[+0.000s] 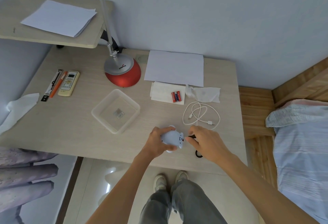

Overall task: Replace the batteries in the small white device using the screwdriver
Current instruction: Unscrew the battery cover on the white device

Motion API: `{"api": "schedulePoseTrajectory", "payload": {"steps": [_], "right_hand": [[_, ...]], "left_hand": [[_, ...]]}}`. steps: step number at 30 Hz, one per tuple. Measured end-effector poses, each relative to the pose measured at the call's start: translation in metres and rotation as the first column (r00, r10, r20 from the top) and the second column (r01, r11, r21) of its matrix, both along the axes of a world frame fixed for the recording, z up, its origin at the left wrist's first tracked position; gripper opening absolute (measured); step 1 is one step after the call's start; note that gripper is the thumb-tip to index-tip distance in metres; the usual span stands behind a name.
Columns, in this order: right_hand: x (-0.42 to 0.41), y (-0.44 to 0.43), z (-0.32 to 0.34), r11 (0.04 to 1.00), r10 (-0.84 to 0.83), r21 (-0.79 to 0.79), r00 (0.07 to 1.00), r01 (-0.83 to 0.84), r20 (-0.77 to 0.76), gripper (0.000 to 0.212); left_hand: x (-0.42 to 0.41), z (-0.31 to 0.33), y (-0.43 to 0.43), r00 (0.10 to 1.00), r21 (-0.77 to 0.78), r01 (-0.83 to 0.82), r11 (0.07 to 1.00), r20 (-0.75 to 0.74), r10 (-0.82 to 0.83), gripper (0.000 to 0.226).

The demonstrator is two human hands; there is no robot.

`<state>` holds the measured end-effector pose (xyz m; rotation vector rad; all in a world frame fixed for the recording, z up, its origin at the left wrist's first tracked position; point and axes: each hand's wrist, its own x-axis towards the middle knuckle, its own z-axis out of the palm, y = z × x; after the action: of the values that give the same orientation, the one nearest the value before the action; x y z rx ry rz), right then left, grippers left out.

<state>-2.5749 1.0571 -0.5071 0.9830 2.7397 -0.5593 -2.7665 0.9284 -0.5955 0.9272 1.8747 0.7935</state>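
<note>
The small white device (171,137) rests on the desk near its front edge, and my left hand (156,141) wraps around its left side, thumb below it. My right hand (204,141) pinches a dark-handled screwdriver (191,136) whose tip points left at the device's right end, where a small opening with a red spot shows. Most of the screwdriver is hidden in my fingers. Three red and blue batteries (176,96) lie on a white napkin (159,91) farther back.
A clear plastic tray (99,115) with a small transparent part sits left of the device. A coiled white cable (201,115) lies behind my right hand, a black ring (198,153) by my wrist. Red lamp base (122,73), paper (174,67), remote (69,83), crumpled tissue (204,93) stand farther back.
</note>
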Motion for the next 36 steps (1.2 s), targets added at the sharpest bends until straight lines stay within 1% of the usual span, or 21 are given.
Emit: {"api": "schedulePoseTrajectory", "payload": {"steps": [3,5,6,12,14,18,20,22,25,29,30,32,34,35,36], "right_hand": [[-0.003,-0.001,0.004,0.998,0.034,-0.061,0.999,-0.034,0.006,0.021],[-0.006,-0.002,0.004,0.997,0.039,-0.069,0.999,-0.037,0.03,0.011],[-0.007,-0.002,0.002,0.997,0.028,-0.067,0.999,-0.026,0.029,0.011],[-0.008,-0.008,-0.005,0.997,-0.073,0.035,0.997,0.071,0.036,0.03],[-0.008,-0.008,-0.004,0.996,-0.091,0.024,0.995,0.091,0.032,0.031],[-0.008,-0.006,0.003,0.994,-0.057,-0.098,0.998,0.057,0.003,0.02],[-0.008,-0.005,0.003,0.993,-0.029,-0.117,0.999,0.032,0.027,0.012],[-0.008,-0.004,0.001,0.992,-0.048,-0.112,0.998,0.052,0.034,0.009],[-0.011,-0.003,-0.002,0.994,-0.094,-0.059,0.995,0.096,0.023,0.021],[-0.015,-0.002,-0.003,0.994,-0.111,0.019,0.993,0.11,0.043,0.034],[-0.015,-0.002,-0.002,0.994,-0.113,0.011,0.993,0.112,0.047,0.034],[-0.014,-0.001,0.002,0.992,-0.109,-0.051,0.993,0.112,0.049,0.027],[-0.012,0.0,0.005,0.989,-0.093,-0.106,0.994,0.099,0.062,0.028],[-0.011,0.001,0.005,0.989,-0.076,-0.119,0.994,0.085,0.075,0.029],[-0.01,0.001,0.005,0.99,-0.062,-0.117,0.994,0.072,0.088,0.025]], "left_hand": [[0.001,-0.001,0.0,1.0,-0.005,0.004,1.0,-0.016,-0.004,0.08],[0.0,-0.001,0.001,1.0,-0.013,0.009,1.0,-0.017,-0.009,0.08],[0.0,0.0,0.002,1.0,-0.018,0.014,1.0,-0.018,-0.014,0.08],[0.004,0.002,0.007,0.999,-0.037,0.028,0.999,-0.025,-0.028,0.08],[0.004,0.002,0.007,0.999,-0.041,0.028,0.999,-0.023,-0.029,0.079],[0.002,0.004,0.007,0.999,-0.049,0.034,0.998,-0.019,-0.035,0.08],[0.002,0.006,0.008,0.999,-0.051,0.038,0.998,-0.022,-0.039,0.08],[0.003,0.008,0.009,0.999,-0.051,0.038,0.998,-0.019,-0.039,0.08],[0.003,0.008,0.009,0.999,-0.054,0.035,0.998,-0.018,-0.036,0.079],[0.001,0.008,0.009,0.999,-0.055,0.036,0.998,-0.019,-0.037,0.079],[0.0,0.007,0.009,0.999,-0.055,0.038,0.998,-0.019,-0.039,0.079],[-0.001,0.007,0.009,0.999,-0.054,0.043,0.998,-0.02,-0.044,0.079],[-0.003,0.007,0.009,0.998,-0.058,0.049,0.997,-0.022,-0.05,0.079],[-0.003,0.006,0.008,0.998,-0.061,0.05,0.997,-0.024,-0.052,0.079],[-0.004,0.006,0.008,0.998,-0.065,0.051,0.997,-0.026,-0.053,0.08]]}}
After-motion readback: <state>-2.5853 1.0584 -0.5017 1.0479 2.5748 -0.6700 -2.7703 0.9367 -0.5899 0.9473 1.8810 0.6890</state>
